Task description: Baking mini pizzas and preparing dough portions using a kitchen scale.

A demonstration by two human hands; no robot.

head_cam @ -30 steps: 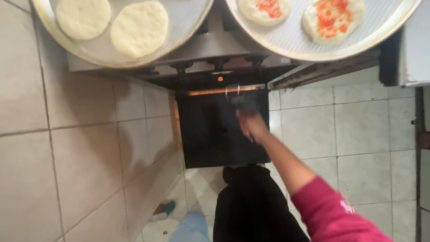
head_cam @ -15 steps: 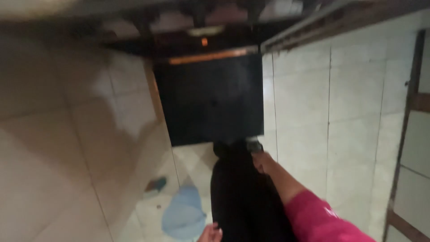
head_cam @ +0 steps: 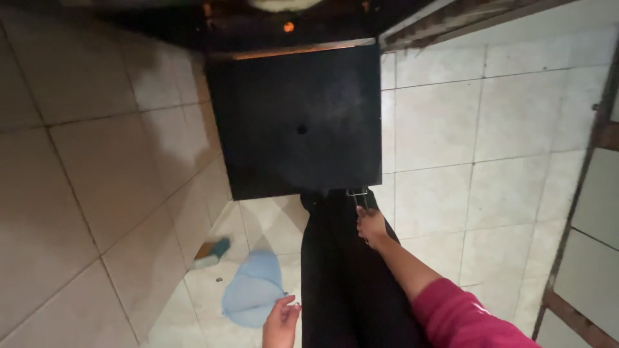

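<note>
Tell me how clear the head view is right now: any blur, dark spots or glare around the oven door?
Head view: mostly sharp, right hand and oven door crisp; top edge above the door sinks into deep shadow, with one small orange light; soft sheen on the left wall tiles, no hard glare; left hand slightly soft.

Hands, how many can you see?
2. The right hand grips the metal handle at the black oven door's edge; the left hand hangs low beside the black trousers.

The right hand (head_cam: 371,227) grips what looks like a metal handle (head_cam: 356,193) at the black oven door's (head_cam: 296,122) lower edge; the left hand (head_cam: 280,322) hangs open above a blue cloth (head_cam: 251,290).
</note>
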